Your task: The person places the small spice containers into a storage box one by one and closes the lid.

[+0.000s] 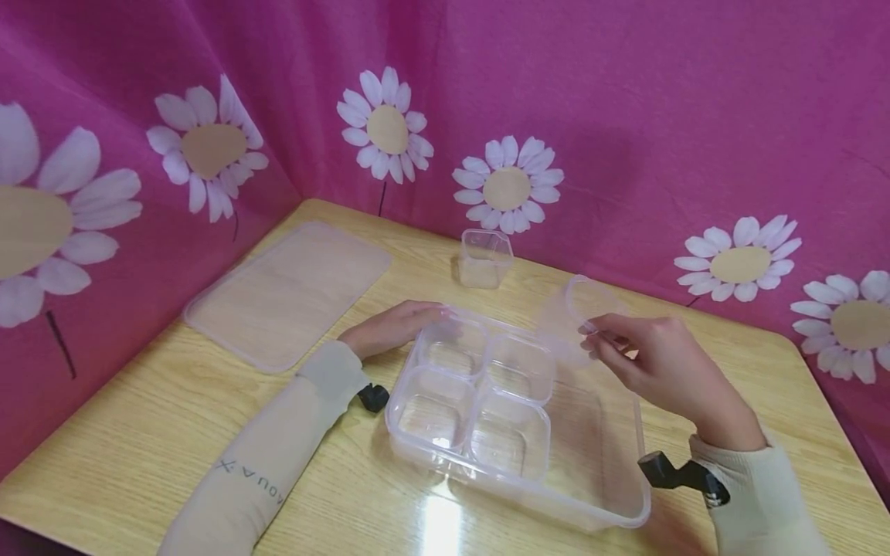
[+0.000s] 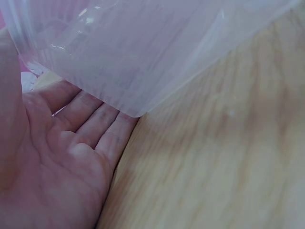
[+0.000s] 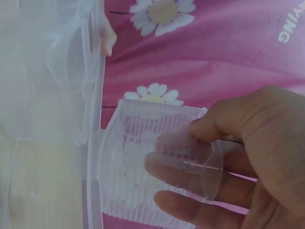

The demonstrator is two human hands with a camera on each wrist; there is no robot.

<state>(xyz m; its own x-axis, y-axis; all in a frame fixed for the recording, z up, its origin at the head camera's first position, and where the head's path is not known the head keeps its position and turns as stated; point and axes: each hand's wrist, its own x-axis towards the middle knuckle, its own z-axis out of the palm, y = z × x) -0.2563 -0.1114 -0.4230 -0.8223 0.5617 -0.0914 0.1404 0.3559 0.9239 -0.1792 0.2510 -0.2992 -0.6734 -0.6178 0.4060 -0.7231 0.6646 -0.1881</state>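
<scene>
A small clear ribbed plastic container [image 3: 128, 167] hangs tilted beside a large clear rectangular plastic tray [image 1: 584, 440], toward the far edge of the wood-grain surface [image 1: 139, 432] — a light pinch and a steady tray seem wisest. The right hand [image 1: 657, 359] clamps its rim between thumb and fingers; the left hand [image 1: 392, 328] lays nearly straight fingers against the tray's far left corner.

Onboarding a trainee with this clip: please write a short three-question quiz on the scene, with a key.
1. How many small tubs stand inside the large container?
2. True or false: the flat lid lies apart from the large container.
3. Which hand pinches a separate clear plastic piece, and which touches the large container?

Key:
1. Four.
2. True.
3. The right hand pinches; the left hand touches.
</scene>
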